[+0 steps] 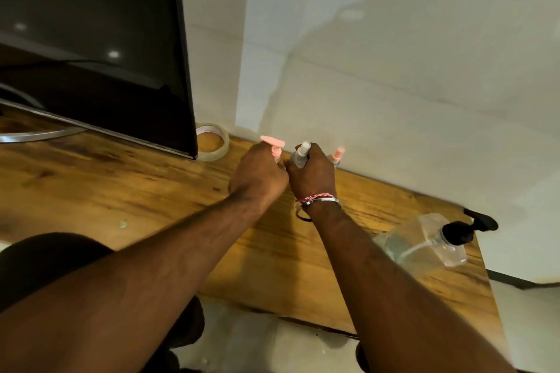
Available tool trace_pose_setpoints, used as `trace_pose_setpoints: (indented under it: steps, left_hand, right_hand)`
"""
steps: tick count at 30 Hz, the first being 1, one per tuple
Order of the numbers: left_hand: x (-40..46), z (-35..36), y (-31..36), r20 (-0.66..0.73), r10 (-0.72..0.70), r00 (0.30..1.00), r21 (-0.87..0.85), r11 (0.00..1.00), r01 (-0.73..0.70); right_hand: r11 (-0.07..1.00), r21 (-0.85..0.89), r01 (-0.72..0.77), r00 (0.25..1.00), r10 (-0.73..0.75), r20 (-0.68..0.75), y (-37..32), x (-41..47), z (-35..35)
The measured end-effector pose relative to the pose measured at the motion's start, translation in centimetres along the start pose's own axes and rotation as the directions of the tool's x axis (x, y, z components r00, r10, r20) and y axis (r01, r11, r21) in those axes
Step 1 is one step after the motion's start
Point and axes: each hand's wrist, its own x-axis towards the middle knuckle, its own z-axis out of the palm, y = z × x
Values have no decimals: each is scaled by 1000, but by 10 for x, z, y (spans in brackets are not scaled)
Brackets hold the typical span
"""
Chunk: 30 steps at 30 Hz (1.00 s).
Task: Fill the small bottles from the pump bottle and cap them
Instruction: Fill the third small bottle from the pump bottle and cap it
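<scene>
L hand (pixel 259 174) grips pink-pump bottle (pixel 276 152) — R hand (pixel 312 174) grips small bottle (pixel 300 154).

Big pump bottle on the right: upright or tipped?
Upright: the pump bottle stands on the table, black pump head on top, untouched.

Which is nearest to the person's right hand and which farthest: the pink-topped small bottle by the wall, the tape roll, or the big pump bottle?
From the right hand:
1. Pink-topped small bottle, just behind the hand, by the wall.
2. Tape roll, to the left beside the monitor.
3. Pump bottle, lying to the right near the table's end.
</scene>
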Motion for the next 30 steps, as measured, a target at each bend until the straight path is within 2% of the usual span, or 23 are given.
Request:
trace_pose_setpoints:
  steps: [6,13,21,24,27,30]
  left_hand:
    - [12,9,-13,13,-41,999,70,997,40]
    - [14,14,-18,17,-54,998,81,995,52]
    - [9,10,-17,35,-62,997,91,994,59]
    - [-3,2,-13,88,-29,996,94,995,21]
    - [-28,-11,-6,157,35,987,123,991,-54]
    - [-60,-18,-3,296,134,946,121,977,-176]
  right_hand:
    - [1000,-6,2,999,-2,-54,1,19,22]
    - [1000,-6,-22,999,22,-32,5,23,41]
    - [992,34,-118,993,119,-28,8,3,24]
    - [999,21,-38,999,38,-31,5,-23,1]
    - [997,73,14,999,-17,44,-6,-51,-28]
    - [998,57,7,996,-12,92,-12,-81,-61]
